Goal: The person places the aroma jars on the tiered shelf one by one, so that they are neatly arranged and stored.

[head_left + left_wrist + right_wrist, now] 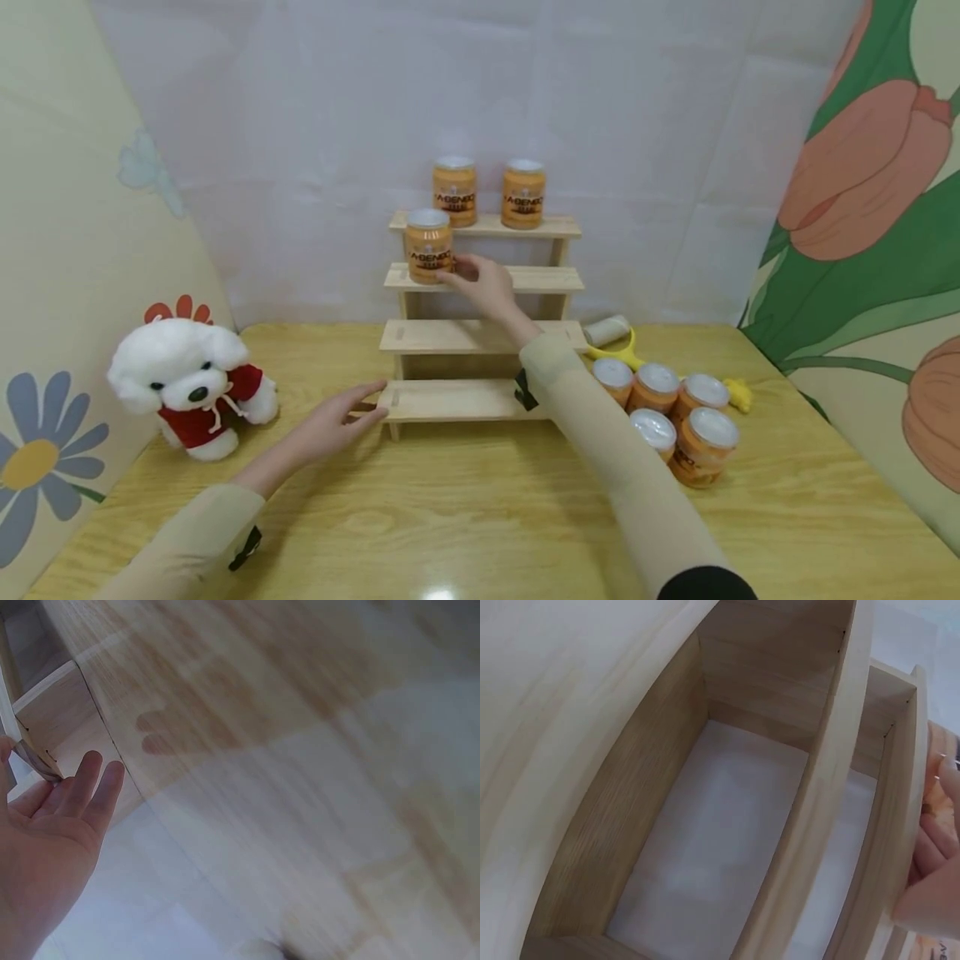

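Note:
My right hand (483, 283) grips an orange jar (429, 242) with a pale lid from its right side. That jar is at the left end of the second tier from the top of a wooden stepped stand (457, 335). In the right wrist view my fingers (941, 832) show against the jar at the right edge, most of it hidden. My left hand (333, 429) holds the left end of the bottom tier between thumb and fingers, while two other fingers (105, 795) stretch out. Two matching jars, a left one (454, 193) and a right one (523, 196), stand on the top tier.
Several more orange jars (697, 450) are grouped on the table (420, 508) right of the stand. Behind them lie a yellow ring-shaped item (626, 354), a pale roll (606, 331) and a small yellow object (739, 394). A white plush dog (180, 375) sits at the left.

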Tool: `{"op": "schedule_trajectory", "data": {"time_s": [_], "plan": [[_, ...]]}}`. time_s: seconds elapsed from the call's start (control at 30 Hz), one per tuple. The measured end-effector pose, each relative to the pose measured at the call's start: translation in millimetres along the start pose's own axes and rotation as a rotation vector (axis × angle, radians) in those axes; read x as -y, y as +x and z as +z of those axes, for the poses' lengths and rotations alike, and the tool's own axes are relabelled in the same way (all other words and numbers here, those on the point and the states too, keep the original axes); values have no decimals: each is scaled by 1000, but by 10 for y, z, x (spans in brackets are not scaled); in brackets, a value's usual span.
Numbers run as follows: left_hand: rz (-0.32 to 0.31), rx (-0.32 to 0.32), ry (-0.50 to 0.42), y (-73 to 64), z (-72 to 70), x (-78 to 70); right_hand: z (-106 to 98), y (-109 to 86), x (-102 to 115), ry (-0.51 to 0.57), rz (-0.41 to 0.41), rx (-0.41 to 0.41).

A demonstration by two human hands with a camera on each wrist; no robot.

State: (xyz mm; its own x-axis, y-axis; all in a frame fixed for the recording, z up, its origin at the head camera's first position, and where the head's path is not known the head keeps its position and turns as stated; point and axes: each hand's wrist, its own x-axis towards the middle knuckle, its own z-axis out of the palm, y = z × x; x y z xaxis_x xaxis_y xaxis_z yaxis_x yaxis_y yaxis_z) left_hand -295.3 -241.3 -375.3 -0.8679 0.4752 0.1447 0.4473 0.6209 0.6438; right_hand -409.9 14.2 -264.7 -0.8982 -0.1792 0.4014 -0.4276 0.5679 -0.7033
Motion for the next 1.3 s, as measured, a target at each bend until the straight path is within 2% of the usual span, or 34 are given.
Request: {"op": "schedule_trajectory", "data": {"time_s": [0.17,0.33,0.47,0.8,1.13,1.3], "plan": [[-5,5,-6,-17,33,4,-74,-60,-31,120,16,72],[-3,10,-11,-19,43,-7,-181,-143,-47,169,57,142],[-4,0,-5,-15,26,-7,-273,-207,-54,171,63,175],[10,-11,7,23,-16,30,-584,-413,-16,121,-23,250],[23,-2,-6,42,-9,55,-932,-697,22,150,-37,277],[29,4,-14,41,7,56,-1082,-866,-36,147,-10,277]]}}
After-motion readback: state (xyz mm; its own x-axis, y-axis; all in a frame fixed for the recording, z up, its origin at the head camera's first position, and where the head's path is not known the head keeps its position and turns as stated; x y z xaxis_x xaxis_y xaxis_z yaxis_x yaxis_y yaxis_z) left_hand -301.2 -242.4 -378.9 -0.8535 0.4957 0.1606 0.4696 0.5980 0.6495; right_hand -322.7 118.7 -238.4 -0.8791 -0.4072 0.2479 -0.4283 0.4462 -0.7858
